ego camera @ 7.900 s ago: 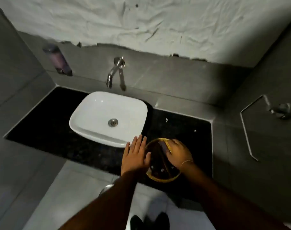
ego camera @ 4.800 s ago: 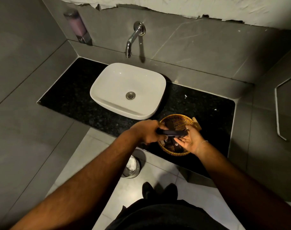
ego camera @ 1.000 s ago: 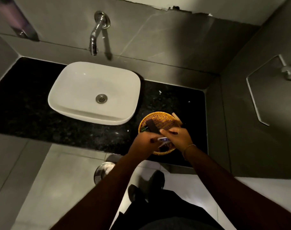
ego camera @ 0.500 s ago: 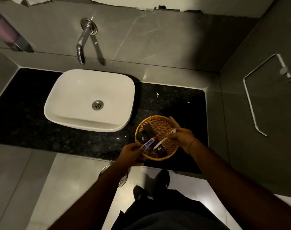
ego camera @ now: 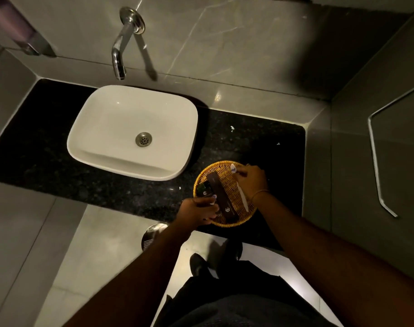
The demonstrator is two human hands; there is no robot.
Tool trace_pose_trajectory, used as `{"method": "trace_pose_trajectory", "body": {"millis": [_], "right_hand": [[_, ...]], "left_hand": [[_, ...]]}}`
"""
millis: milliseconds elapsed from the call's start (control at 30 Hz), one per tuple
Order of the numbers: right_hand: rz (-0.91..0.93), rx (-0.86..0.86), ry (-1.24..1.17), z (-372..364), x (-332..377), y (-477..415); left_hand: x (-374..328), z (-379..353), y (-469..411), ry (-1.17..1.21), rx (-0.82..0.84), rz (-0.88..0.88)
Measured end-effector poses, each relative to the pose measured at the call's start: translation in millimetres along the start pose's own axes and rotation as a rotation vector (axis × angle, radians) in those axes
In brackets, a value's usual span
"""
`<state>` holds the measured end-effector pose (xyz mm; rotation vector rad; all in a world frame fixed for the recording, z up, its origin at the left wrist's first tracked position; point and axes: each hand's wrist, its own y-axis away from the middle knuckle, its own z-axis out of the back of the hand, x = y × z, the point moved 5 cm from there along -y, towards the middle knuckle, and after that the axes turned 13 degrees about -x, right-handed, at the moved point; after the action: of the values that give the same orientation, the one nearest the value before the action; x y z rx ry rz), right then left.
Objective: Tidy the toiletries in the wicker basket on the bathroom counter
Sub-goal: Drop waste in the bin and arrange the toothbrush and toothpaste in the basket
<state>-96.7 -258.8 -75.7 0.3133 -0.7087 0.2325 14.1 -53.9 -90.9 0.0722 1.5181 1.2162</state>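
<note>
A round wicker basket [ego camera: 234,223] sits on the black counter [ego camera: 260,147] right of the sink. Inside lie a long dark brown box [ego camera: 221,197] and a small dark bottle [ego camera: 203,188] at the left rim. My right hand [ego camera: 253,179] rests over the basket's right side, fingers closed on a white toothbrush [ego camera: 240,192] that lies along the basket with its head at the far rim. My left hand [ego camera: 197,211] is at the basket's near-left rim, closed on a small toothpaste tube [ego camera: 213,199], mostly hidden by the fingers.
A white basin [ego camera: 121,114] stands left of the basket under a chrome wall tap [ego camera: 121,48]. A soap dispenser [ego camera: 15,31] hangs at the far left wall. A metal towel rail [ego camera: 375,156] is on the right wall. A steel bin [ego camera: 151,234] stands on the floor below the counter edge.
My right hand has carried the toothbrush to the basket's right side and laid it lengthwise. My left hand has brought the toothpaste tube to the near-left rim, beside the dark bottle.
</note>
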Motion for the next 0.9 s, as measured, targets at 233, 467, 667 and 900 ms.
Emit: {"method": "trace_pose_trajectory", "body": {"millis": [233,467,667,900], "right_hand": [[-0.033,0.106,0.091,-26.4,-14.9,-1.5],[0.004,0.142,0.170,-35.3,-24.3,-2.1],[0.036,0.086,0.106,-36.7,-33.7,8.2],[0.046,0.103,0.174,-34.3,-54.4,17.9]], "left_hand": [[4.0,1.7,-2.0,0.192,-0.208,0.039],[5.9,1.6,-6.7,0.190,-0.335,0.015],[0.4,-10.9,-17.7,0.106,-0.319,0.040],[-0.3,-33.8,-30.9,0.116,-0.328,0.089]]}}
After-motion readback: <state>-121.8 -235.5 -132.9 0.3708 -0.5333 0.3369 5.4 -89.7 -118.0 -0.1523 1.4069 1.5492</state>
